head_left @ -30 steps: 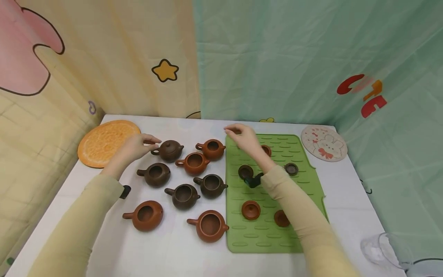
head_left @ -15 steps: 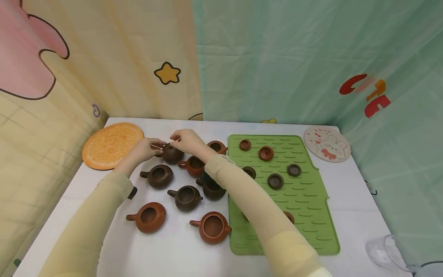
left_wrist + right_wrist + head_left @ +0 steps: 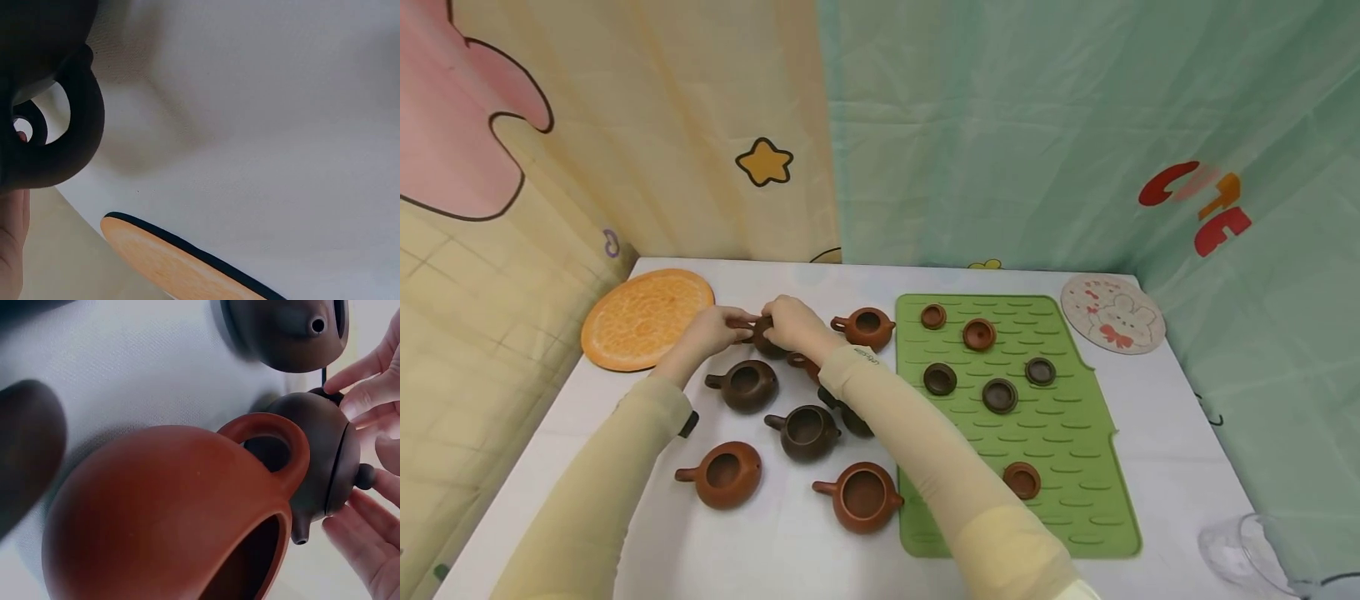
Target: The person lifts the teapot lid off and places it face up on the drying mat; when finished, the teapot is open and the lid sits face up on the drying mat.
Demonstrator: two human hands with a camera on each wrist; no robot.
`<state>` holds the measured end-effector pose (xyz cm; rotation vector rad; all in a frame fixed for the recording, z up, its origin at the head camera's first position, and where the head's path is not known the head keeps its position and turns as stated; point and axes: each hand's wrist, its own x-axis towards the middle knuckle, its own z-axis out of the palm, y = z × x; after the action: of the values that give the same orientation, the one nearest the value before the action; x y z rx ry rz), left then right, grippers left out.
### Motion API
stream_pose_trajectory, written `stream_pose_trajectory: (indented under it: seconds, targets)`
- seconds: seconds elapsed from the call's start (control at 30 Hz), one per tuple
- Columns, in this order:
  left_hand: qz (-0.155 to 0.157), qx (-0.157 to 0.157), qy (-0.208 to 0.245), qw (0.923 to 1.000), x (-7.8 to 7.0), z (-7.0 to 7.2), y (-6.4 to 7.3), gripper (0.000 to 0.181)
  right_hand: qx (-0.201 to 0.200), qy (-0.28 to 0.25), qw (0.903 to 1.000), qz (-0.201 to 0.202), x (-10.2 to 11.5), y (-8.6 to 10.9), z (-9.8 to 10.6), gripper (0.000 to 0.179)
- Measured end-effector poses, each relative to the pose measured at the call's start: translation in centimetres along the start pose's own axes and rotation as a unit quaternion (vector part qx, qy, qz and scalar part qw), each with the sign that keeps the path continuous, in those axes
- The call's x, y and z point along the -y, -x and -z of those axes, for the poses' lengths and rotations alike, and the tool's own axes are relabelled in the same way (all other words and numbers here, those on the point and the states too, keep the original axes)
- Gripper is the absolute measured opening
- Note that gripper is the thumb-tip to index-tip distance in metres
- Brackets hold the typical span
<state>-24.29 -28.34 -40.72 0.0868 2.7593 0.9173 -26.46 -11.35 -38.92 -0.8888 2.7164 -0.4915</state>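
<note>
A dark brown lidded teapot (image 3: 767, 340) stands at the back left, mostly covered by the hands in the head view. My left hand (image 3: 709, 336) pinches its handle; in the left wrist view a fingertip shows at a small ring handle (image 3: 39, 125). From the right, my right hand (image 3: 800, 323) holds the lid's round knob (image 3: 364, 477), with fingertips at the lid (image 3: 342, 478), which sits on the pot. Close by, an orange-brown teapot (image 3: 162, 506) without a lid fills much of the right wrist view. Another dark open teapot (image 3: 743, 387) stands just in front of my left hand.
Several more open teapots, such as the reddish one (image 3: 862, 498), stand on the white table, some under my right forearm. Loose lids, including a dark one (image 3: 1000, 396), lie on a green mat (image 3: 1075, 492). Round mats (image 3: 647, 321) lie at both back corners; a clear cup (image 3: 1232, 550) is front right.
My right hand has moved left from over the green mat to the dark lidded teapot and taken hold of its lid knob. My left hand stays at that teapot's handle.
</note>
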Motion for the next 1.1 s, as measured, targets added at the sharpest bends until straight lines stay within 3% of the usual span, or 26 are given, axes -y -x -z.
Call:
stream_pose_trajectory:
  seconds: [0.27,0.43,0.73,0.8,0.87,1.0,1.1]
  targets:
    - [0.017,-0.007,-0.033,0.9993,-0.8,0.3,0.1,0.034,0.002,-0.002,1.0,-0.003,-0.2,0.0,-0.1,0.031]
    - [0.027,-0.005,-0.036,0.999,-0.7,0.3,-0.1,0.033,-0.026,-0.014,0.9995,-0.011,-0.2,-0.2,-0.1,0.021]
    - [0.019,-0.004,-0.031,0.9993,0.0,0.1,-0.4,0.034,-0.076,-0.124,0.9889,-0.032,-1.4,0.4,0.7,0.015]
    - [0.014,-0.006,-0.033,0.9994,0.2,0.1,-0.4,0.034,-0.079,-0.174,0.981,-0.036,-2.0,0.9,1.5,0.016]
    - [0.01,-0.008,-0.035,0.9993,0.2,0.1,-0.3,0.034,-0.071,-0.243,0.9665,-0.04,-2.8,1.7,2.4,0.017]
    - [0.005,-0.013,-0.036,0.9992,0.2,0.1,-0.4,0.033,-0.037,-0.382,0.9216,-0.059,-5.0,4.3,4.3,0.022]
    - [0.001,-0.013,-0.036,0.9993,0.2,0.1,-0.5,0.034,-0.012,-0.451,0.8896,-0.072,-7.2,7.2,5.3,0.026]
